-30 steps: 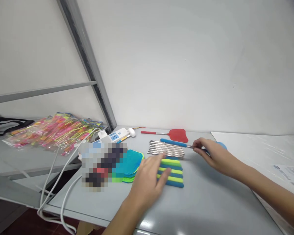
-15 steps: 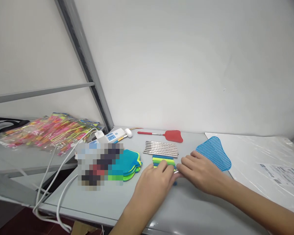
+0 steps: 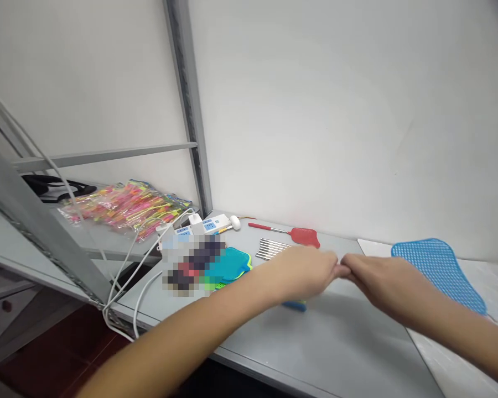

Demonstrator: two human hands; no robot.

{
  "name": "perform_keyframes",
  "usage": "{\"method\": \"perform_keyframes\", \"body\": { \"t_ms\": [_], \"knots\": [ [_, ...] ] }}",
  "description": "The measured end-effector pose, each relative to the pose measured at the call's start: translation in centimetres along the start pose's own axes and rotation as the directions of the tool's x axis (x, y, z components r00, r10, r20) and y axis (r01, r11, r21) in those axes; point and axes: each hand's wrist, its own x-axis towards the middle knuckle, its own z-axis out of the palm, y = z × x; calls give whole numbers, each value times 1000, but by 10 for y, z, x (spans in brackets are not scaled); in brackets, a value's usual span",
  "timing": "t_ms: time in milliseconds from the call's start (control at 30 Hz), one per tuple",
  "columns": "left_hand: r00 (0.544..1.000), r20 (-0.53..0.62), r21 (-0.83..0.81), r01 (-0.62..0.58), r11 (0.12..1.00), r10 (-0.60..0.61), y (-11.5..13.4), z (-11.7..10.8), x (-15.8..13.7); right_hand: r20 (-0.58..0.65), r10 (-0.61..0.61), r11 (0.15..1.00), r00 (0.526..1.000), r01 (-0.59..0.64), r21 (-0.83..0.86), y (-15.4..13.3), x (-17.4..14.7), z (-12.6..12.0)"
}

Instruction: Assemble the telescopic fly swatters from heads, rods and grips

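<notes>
My left hand (image 3: 311, 268) and my right hand (image 3: 371, 276) meet fingertip to fingertip above the table, both closed. A blue mesh fly swatter (image 3: 437, 271) shows its head behind my right wrist, raised, with my right hand closed about its hidden shaft end. What my left fingers pinch is covered by the hands. Under my left hand lie blue and yellow-green handle grips (image 3: 295, 305), mostly hidden. Behind it is a row of metal rods (image 3: 271, 247), partly covered. A stack of blue and green swatter heads (image 3: 232, 265) lies left of them.
A complete red fly swatter (image 3: 305, 236) lies near the wall. Power strips (image 3: 213, 224) with white cables (image 3: 139, 301) sit at the left, beside a blurred patch. Bagged colourful items (image 3: 128, 207) fill the left shelf. A plastic-wrapped white board (image 3: 434, 354) lies at the right.
Both hands have risen and moved right, the blue swatter head moving with them. The metal shaft seen between the hands before is now hidden. The view has turned left.
</notes>
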Motion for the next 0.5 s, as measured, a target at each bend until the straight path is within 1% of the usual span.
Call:
{"method": "perform_keyframes", "body": {
  "t_ms": [33, 67, 100, 167, 267, 367, 433, 467, 500],
  "knots": [
    [998, 58, -27, -15, 1000, 16, 1, 7, -8, 6, -56, 998, 998, 56, -20, -4, -6, 4],
    [995, 102, -63, 15, 998, -8, 3, 14, -18, 10, -125, 992, 992, 125, -15, -10, -11, 8],
    [991, 132, -96, 36, 995, -23, 4, 19, -29, 2, -197, 980, 980, 197, -7, -16, -16, 11],
    [988, 154, -153, 57, 987, -33, 7, 25, -48, -23, -276, 961, 961, 276, -7, -29, -20, 14],
    [978, 196, -209, 108, 972, -67, 10, 21, -61, -95, -318, 948, 943, 317, -24, -45, -16, 10],
    [950, 306, -333, 167, 928, -61, 11, 11, -60, -145, -354, 935, 924, 353, -32, -57, -8, 7],
    [931, 365, -450, 157, 879, 21, 5, 6, -62, -160, -370, 929, 915, 369, -39, -57, -7, 8],
    [924, 375, -513, 144, 846, 70, -2, 4, -67, -191, -356, 934, 915, 355, -38, -51, -9, 10],
    [917, 387, -577, 159, 801, 97, -11, 3, -75, -230, -314, 949, 921, 315, -31, -41, -12, 11]
  ]
}}
